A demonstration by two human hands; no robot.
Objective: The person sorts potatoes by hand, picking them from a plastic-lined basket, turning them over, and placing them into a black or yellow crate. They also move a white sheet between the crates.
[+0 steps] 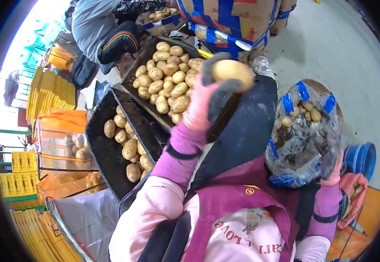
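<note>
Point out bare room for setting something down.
Bare grey floor lies beyond the lined container, bordered by the brown taped sack and blue bucket. Crowded: the heaped potato crate beside the left hand, and the container's inside.

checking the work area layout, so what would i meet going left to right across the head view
Yellow crates → left bin → held potato → open plastic bag → blue bucket.
</note>
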